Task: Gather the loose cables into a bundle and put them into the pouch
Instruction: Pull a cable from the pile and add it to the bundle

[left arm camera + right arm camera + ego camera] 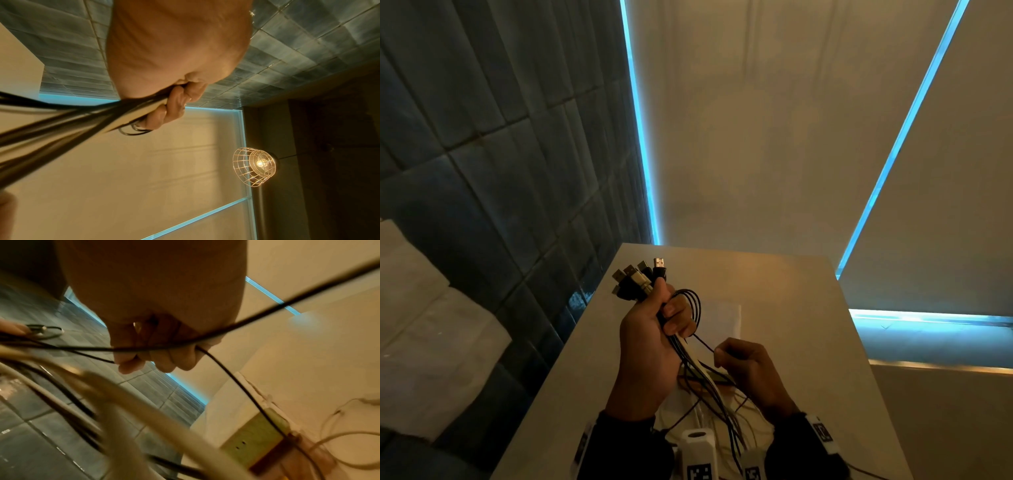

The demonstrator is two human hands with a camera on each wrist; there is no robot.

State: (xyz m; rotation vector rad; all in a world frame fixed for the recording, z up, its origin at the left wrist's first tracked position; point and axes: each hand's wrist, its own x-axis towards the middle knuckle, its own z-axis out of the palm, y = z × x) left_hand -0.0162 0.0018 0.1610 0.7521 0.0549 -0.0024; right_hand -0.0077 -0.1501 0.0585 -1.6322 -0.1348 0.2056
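My left hand (654, 329) grips a bundle of black and white cables (640, 279) upright above the table, their USB plugs sticking out past my thumb. Black loops (693, 306) curl round my left fingers. Loose tails (719, 404) hang down to the table. To the right and lower, my right hand (746, 366) pinches one thin black cable (703, 342) that runs up to the bundle. In the left wrist view my fingers (174, 105) curl round the strands (82, 120). In the right wrist view my fingers (156, 353) hold the thin black cable (226, 331). A pale flat pouch (722, 317) lies behind the hands.
The pale table (791, 308) stands against a blue tiled wall (500, 154) and a beige blind (774, 137) edged with blue light. White cable tails (339, 434) and a yellowish flat item (257, 439) lie on the table. A caged lamp (255, 165) glows overhead.
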